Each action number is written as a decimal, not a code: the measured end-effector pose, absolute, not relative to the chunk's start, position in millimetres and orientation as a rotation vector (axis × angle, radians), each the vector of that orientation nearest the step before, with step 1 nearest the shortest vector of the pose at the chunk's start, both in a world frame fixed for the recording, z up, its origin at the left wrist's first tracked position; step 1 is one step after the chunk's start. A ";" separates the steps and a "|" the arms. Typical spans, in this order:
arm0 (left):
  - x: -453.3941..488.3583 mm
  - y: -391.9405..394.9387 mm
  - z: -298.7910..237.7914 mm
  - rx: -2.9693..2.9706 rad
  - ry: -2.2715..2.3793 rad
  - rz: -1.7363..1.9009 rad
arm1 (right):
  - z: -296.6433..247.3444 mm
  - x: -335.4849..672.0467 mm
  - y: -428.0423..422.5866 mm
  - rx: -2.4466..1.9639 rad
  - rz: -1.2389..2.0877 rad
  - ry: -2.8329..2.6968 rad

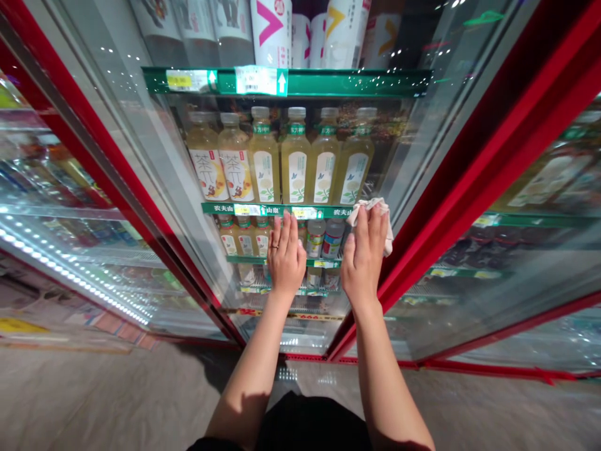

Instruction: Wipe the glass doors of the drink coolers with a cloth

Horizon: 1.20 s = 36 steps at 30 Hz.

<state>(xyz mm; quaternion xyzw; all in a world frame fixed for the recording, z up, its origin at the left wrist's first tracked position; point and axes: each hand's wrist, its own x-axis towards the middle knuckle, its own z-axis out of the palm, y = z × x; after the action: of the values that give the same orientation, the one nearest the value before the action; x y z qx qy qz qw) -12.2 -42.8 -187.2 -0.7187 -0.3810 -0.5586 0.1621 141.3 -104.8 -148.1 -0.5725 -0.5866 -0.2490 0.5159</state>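
A crumpled whitish cloth [389,239] lies under the fingers of my right hand [364,266], which presses it against the glass door [407,147] close to the red frame. The fingers of that hand are stretched over the cloth. To its left, my left hand [287,262] rests against the same glass with its fingers extended and nothing in it. A ring shows on one finger. Behind the glass, a row of pale yellow drink bottles [295,166] stands on a green-edged shelf [323,214] just above my hands.
A thick red door frame [451,181] slants along the right side, and another red frame [136,200] borders the left. More drink shelves stand behind glass on both sides. White cartons or bottles with V marks [272,31] fill the top shelf. Grey floor [117,394] lies below.
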 end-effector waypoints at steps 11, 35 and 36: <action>-29.9 -42.3 -189.6 -2.191 -1.195 -1.289 | -151.3 128.6 -100.4 -1.298 -0.572 -1.509; -81.3 -12.3 -212.4 -2.230 -1.201 -1.221 | -154.3 70.9 -78.2 -1.358 -0.620 -1.528; -81.3 -12.0 -212.5 -2.237 -1.202 -1.226 | -158.7 70.9 -79.7 -1.357 -0.616 -1.529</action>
<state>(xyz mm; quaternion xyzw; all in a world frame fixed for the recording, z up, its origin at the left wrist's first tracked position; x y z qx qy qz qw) -81.3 -12.0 -212.5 -0.7830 -0.4208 -0.4292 0.1603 70.9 -79.7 -158.7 -0.5569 -0.6274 -0.2528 0.4820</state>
